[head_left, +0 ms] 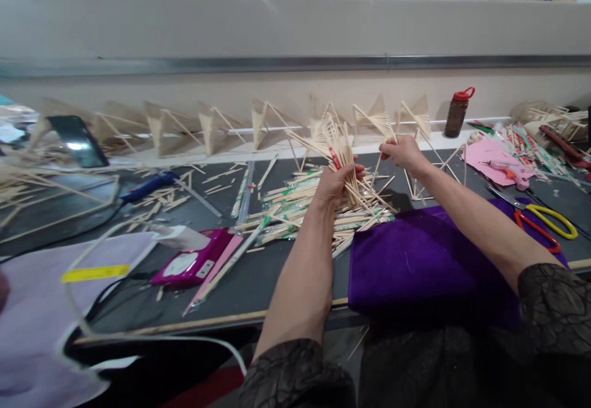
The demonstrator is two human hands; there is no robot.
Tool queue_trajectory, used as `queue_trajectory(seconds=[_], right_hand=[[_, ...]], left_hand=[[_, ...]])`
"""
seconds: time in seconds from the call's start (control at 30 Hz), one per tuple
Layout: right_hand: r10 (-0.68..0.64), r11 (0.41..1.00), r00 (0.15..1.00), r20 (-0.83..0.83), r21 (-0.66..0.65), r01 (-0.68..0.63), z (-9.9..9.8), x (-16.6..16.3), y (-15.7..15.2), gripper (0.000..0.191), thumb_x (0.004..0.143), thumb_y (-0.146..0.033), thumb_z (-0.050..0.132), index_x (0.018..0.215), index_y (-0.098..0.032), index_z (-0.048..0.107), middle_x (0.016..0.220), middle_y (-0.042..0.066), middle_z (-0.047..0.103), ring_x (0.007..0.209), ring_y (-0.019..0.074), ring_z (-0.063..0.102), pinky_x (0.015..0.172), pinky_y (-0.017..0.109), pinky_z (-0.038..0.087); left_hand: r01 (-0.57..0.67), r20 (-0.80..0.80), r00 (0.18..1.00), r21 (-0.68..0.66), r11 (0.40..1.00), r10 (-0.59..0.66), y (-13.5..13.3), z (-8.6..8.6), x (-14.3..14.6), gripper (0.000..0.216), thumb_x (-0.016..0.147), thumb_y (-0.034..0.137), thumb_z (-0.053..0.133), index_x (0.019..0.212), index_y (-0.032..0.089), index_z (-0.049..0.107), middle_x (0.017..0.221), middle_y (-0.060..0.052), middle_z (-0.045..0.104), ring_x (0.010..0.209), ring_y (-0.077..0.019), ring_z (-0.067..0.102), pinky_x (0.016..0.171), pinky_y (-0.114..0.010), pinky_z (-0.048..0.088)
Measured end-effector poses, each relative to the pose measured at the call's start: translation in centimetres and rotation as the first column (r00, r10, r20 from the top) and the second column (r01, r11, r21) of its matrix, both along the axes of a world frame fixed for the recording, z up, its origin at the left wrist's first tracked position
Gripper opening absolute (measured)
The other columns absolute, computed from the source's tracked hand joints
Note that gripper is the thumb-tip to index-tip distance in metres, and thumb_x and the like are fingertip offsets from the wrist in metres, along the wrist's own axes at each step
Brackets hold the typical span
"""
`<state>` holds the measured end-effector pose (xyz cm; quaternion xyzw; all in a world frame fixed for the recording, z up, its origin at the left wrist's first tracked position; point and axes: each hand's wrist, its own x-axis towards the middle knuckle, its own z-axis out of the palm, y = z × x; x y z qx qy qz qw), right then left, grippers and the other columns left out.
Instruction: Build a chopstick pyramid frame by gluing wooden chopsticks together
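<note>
My left hand (339, 180) is closed round a loose bundle of thin wooden chopsticks (341, 146), which fan out above the fingers; a red label shows among them. To the right, my right hand (402, 152) pinches a single chopstick (377, 167) that slants down from the fingertips. Below both hands lies a pile of wrapped chopsticks (289, 211) in clear and green plastic, with loose ones on top. Stick frames (373, 122) with twisted, fanned sides stand in a row behind the hands.
A purple cloth (392, 266) covers the front right. Scissors (547, 211), a pink glue gun (512, 171) and a red-capped bottle (457, 112) are at the right. A blue-handled tool (150, 188), phone (78, 140) and magenta pack (196, 259) sit left. Cables cross the front left edge.
</note>
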<state>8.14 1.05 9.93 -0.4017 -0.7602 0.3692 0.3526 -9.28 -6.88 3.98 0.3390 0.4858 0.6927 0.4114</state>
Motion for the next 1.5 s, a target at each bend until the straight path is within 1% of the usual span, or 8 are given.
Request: queue_trajectory(seconds=[0.2,0.33,0.6,0.8,0.93,1.2,1.33,1.5], right_hand=[[0.056,0.997,0.996,0.064,-0.058,-0.053,-3.1,-0.3,-1.1,0.022,0.082,-0.021,0.063,0.062,-0.014,0.069,0.066,0.005,0.073,0.055,0.0098,0.060,0.062,0.020,0.051],[0.062,0.997,0.985,0.162,-0.049,-0.055,-3.7,0.8,-0.7,0.021,0.083,-0.017,0.059,0.064,-0.015,0.068,0.070,0.003,0.073,0.053,0.0102,0.062,0.063,0.021,0.051],[0.092,0.988,0.960,0.265,-0.145,-0.054,-3.3,0.4,-1.0,0.020,0.084,-0.009,0.059,0.068,-0.015,0.070,0.071,0.005,0.074,0.049,0.0099,0.060,0.058,0.021,0.048],[0.098,0.985,0.956,0.277,-0.162,-0.054,-4.0,-1.7,-0.7,0.030,0.082,-0.008,0.059,0.054,-0.016,0.058,0.064,0.007,0.072,0.050,0.0106,0.059,0.057,0.021,0.047],[0.078,0.986,0.943,0.325,-0.166,-0.024,-5.0,-4.0,0.5,0.040,0.088,-0.021,0.060,0.048,-0.018,0.057,0.053,0.008,0.064,0.055,0.0155,0.063,0.060,0.024,0.049],[0.061,0.991,0.886,0.460,-0.134,0.002,-6.4,-6.3,1.9,0.027,0.072,-0.012,0.071,0.048,-0.019,0.059,0.043,0.005,0.055,0.055,0.0215,0.064,0.062,0.032,0.054],[0.048,0.996,0.871,0.489,-0.087,-0.006,-6.0,-5.9,1.7,0.026,0.071,-0.011,0.072,0.048,-0.017,0.061,0.048,0.008,0.060,0.062,0.0234,0.069,0.067,0.031,0.056],[-0.023,0.998,0.912,0.411,0.068,-0.006,-4.5,-4.6,1.6,0.016,0.076,-0.010,0.063,0.074,-0.012,0.079,0.067,0.009,0.074,0.071,0.0196,0.073,0.072,0.023,0.055]], left_hand=[[-0.072,-0.204,0.970,0.267,0.961,0.130,-0.5,2.2,-0.5,0.030,0.077,0.035,0.084,0.098,0.017,0.071,0.063,0.004,0.066,0.048,-0.0068,0.055,0.049,-0.017,0.046],[-0.107,-0.385,0.899,0.271,0.957,0.210,-1.3,3.4,-0.8,0.022,0.083,0.032,0.079,0.098,0.017,0.073,0.061,0.004,0.062,0.048,-0.0082,0.050,0.050,-0.020,0.041],[-0.147,-0.864,0.464,0.143,0.979,0.196,-2.3,3.1,-1.0,0.012,0.075,0.021,0.077,0.088,0.023,0.077,0.075,-0.003,0.069,0.091,-0.0270,0.069,0.083,-0.030,0.046],[-0.160,-0.907,0.334,0.212,0.964,0.255,-2.9,1.9,-3.3,0.011,0.070,0.021,0.079,0.073,0.027,0.071,0.070,-0.003,0.067,0.080,-0.0271,0.066,0.076,-0.031,0.045],[-0.168,-0.940,0.247,0.200,0.965,0.238,-3.4,1.7,-4.1,0.014,0.073,0.022,0.078,0.070,0.025,0.064,0.076,-0.004,0.066,0.081,-0.0256,0.064,0.077,-0.031,0.043],[-0.106,-0.950,0.133,0.270,0.957,0.283,-4.8,2.2,-3.4,0.020,0.079,0.034,0.080,0.074,0.024,0.064,0.095,-0.008,0.071,0.097,-0.0298,0.061,0.090,-0.039,0.043],[-0.080,-0.940,0.102,0.317,0.945,0.324,-5.2,2.3,-3.1,0.014,0.087,0.037,0.073,0.081,0.024,0.069,0.098,-0.008,0.072,0.103,-0.0304,0.061,0.095,-0.041,0.043],[-0.143,-0.967,-0.135,0.234,0.962,0.215,-5.3,2.9,-2.4,0.012,0.093,0.032,0.062,0.090,0.024,0.070,0.105,-0.008,0.074,0.107,-0.0292,0.059,0.092,-0.042,0.044]])
